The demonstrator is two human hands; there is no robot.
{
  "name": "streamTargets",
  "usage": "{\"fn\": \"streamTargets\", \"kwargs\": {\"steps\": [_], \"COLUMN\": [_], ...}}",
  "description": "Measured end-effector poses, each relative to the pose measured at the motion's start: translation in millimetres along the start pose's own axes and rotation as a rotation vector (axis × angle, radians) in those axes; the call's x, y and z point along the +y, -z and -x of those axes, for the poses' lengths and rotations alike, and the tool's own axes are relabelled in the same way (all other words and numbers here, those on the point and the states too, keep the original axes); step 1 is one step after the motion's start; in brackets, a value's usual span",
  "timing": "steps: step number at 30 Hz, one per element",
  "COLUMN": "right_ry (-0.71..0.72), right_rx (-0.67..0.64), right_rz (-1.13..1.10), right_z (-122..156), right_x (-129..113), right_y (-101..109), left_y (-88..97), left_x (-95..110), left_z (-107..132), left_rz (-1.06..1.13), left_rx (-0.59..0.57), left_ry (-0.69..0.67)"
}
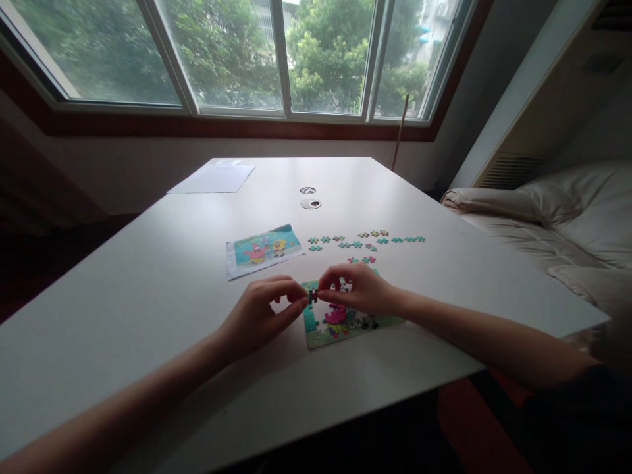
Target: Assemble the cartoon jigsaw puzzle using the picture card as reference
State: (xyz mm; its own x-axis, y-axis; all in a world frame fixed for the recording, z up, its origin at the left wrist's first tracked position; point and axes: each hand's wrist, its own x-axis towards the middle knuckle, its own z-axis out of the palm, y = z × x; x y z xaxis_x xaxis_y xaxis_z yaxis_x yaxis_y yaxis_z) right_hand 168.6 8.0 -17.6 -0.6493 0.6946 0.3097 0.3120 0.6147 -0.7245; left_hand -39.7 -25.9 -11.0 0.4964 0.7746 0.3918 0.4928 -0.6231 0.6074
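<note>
A small dark jigsaw piece (313, 296) is held above the left part of a partly assembled jigsaw puzzle (323, 339). My left hand (261, 306) pinches its left side between thumb and forefinger. From the other side, the thumb and forefinger of my right hand (363, 289) close on the same piece. Pink, green and teal areas show in the puzzle, with pale gaps among them; my right hand covers its upper right part. Just beyond the puzzle lies a printed cartoon picture (266, 250), and loose jigsaw pieces (356, 245) are spread in rows to its right.
Everything rests on a white table (148, 296). White paper sheets (212, 178) lie at its far left corner. Two round fittings (311, 204) sit in the tabletop farther back. A pale sofa (543, 210) stands to the right, and a window (237, 59) lies beyond the table.
</note>
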Motion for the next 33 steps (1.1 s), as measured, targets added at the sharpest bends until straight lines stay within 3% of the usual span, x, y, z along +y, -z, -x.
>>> {"fn": "streamTargets", "kwargs": {"steps": [8,13,21,27,33], "right_ry": [0.078,0.13,0.309,0.285,0.242], "right_rx": [0.014,0.117,0.121,0.002,-0.122], "right_rz": [0.113,0.17,0.494,0.529,0.557], "right_z": [2.6,3.3,3.9,5.7,7.2], "right_x": [2.7,3.7,-2.9,-0.3,4.9], "right_y": [-1.8,-4.4,3.0,9.0,6.3], "left_y": [1.0,1.0,1.4,10.3,15.3], "left_x": [-0.4,-1.4,0.4,-16.3,-25.9], "left_z": [-1.7,-3.1,-3.4,-1.9,1.3], "left_rz": [0.002,0.024,0.014,-0.119,-0.176], "left_rx": [0.015,0.033,-0.013,-0.038,-0.218], "left_ry": [0.015,0.047,0.054,-0.101,-0.269]}}
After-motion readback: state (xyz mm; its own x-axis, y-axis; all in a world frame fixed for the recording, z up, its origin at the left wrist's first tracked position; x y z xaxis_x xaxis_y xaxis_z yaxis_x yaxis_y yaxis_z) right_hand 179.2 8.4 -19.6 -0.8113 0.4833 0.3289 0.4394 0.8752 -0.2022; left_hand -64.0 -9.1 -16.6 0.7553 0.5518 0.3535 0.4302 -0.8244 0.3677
